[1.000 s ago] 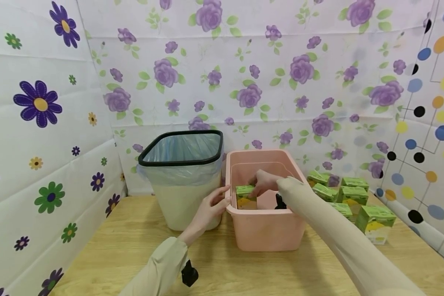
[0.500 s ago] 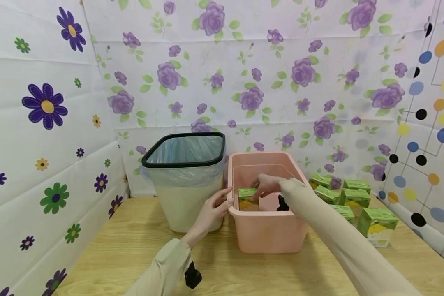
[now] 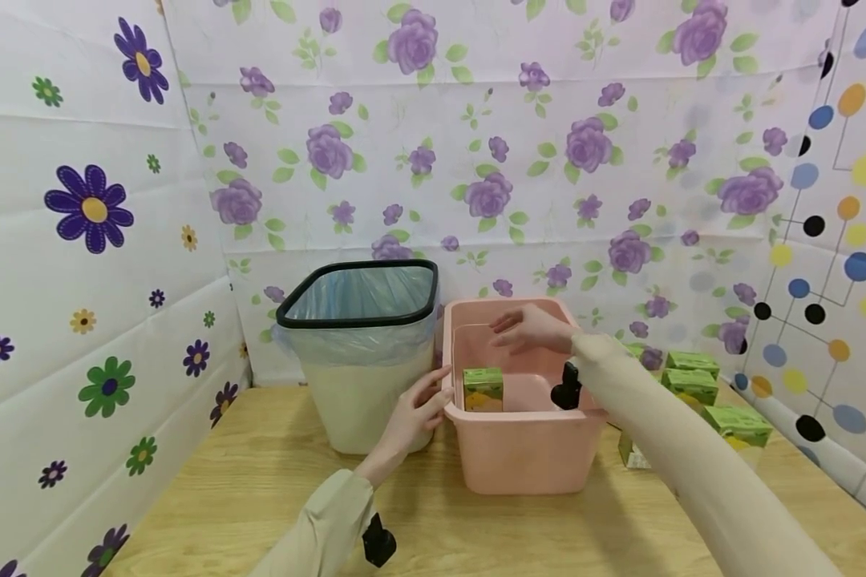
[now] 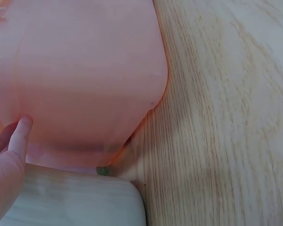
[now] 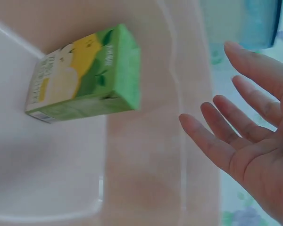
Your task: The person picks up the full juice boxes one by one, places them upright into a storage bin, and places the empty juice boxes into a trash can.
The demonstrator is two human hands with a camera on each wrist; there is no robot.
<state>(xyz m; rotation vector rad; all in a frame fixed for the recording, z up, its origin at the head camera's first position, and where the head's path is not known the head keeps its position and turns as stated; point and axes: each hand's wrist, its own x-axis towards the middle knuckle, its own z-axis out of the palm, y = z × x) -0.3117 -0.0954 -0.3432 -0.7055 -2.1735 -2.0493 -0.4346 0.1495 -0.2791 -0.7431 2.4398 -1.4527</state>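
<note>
A green-and-yellow cardboard box stands in the front left corner of the pink plastic bin. In the right wrist view, the box shows a printed face with a yellow patch. Above the bin's interior, my right hand is apart from the box, its fingers extended and spread with nothing in them. My left hand touches the bin's left rim with its fingertips. From the left wrist, that hand is seen with extended fingers against the bin's outer side.
A cream waste bin with a black rim and a clear bag liner stands just left of the pink bin. Several similar green boxes stand on the wooden table to the right, partly hidden by my right sleeve. Patterned cloth walls surround the table.
My right hand has let go of the box in the bin's front left corner. It has risen and moved back, away from the box. My left hand stays at the rim.
</note>
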